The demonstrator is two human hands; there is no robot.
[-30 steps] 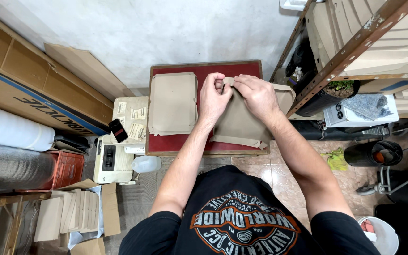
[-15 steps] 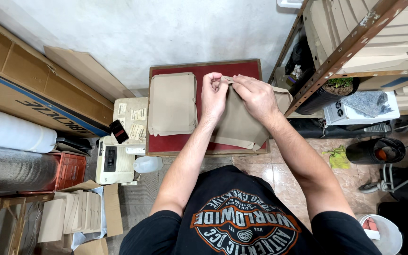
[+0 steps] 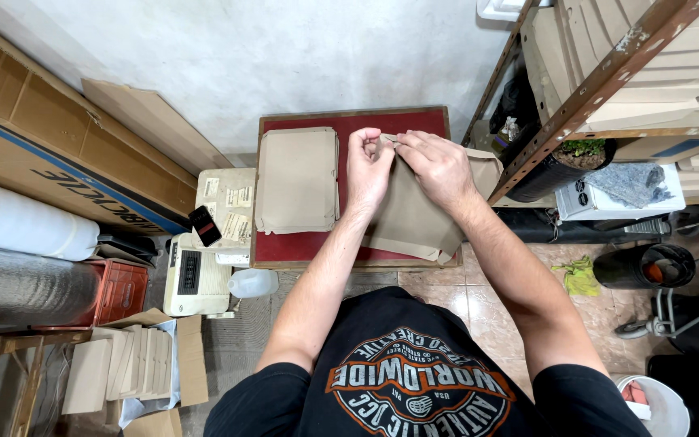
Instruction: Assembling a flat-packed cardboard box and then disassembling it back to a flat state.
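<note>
My left hand [image 3: 369,167] and my right hand [image 3: 437,164] meet over a small red-topped table [image 3: 301,245]. Both pinch the top edge of a flat brown cardboard piece [image 3: 414,218] that lies tilted on the right half of the table. The fingertips of both hands fold or press a small flap at that edge. A neat stack of similar flat brown cardboard pieces [image 3: 298,180] lies on the left half of the table, just left of my left hand.
A metal shelf rack [image 3: 600,81] with cardboard stands at right. Large cardboard boxes [image 3: 50,154] lean at left. A white machine [image 3: 196,275], a dark phone [image 3: 205,226] and a plastic jug [image 3: 252,282] sit left of the table. Folded pieces [image 3: 123,364] lie on the floor.
Both hands stay at the cardboard's top edge. The fingers have shifted slightly along the flap; the piece has barely moved.
</note>
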